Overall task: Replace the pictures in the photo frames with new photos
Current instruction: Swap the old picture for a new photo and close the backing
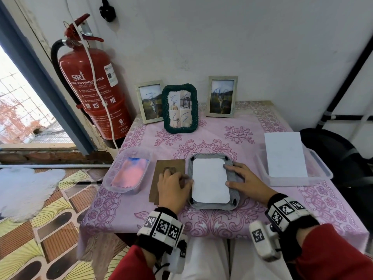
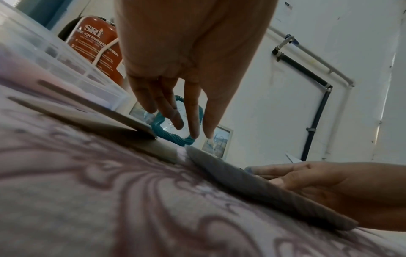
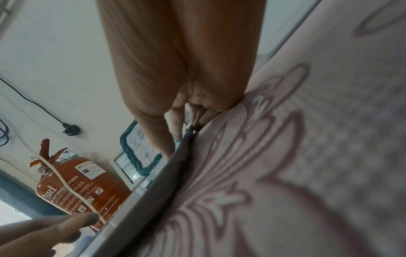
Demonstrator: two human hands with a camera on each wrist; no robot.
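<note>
Nearest to the person, a grey frame (image 1: 214, 207) lies face down on the desk (image 1: 302, 209), close to its front edge, with its back open. A white sheet (image 1: 210, 180) lies in the opening, blank side up; whether it is the old picture or a new photo I cannot tell from this side. The right hand (image 1: 247, 182) lies flat on the right border of the frame, its fingers (image 1: 232, 168) spread and straight and reaching onto the sheet's edge. The left hand (image 1: 174, 186) rests with loosely bent fingers on the brown backing board (image 1: 161, 170), which lies just beside the frame on its left; it does not seem to pinch anything.

So this frame looks about half done: the back is off, and the board must still go back on.

To the left stands a clear tub (image 1: 125, 168) with a pink cloth (image 1: 129, 172), and to the right a clear tray (image 1: 321, 174) with a white paper (image 1: 284, 154), probably the photo supply. The middle of the desk gives free room for sliding.

At the far edge, against the wall, three frames stand upright: a pale frame (image 1: 150, 101), a green frame (image 1: 179, 108) and a second pale frame (image 1: 222, 97). Their pictures are scribbled over, so I judge they are still to be changed.
</note>
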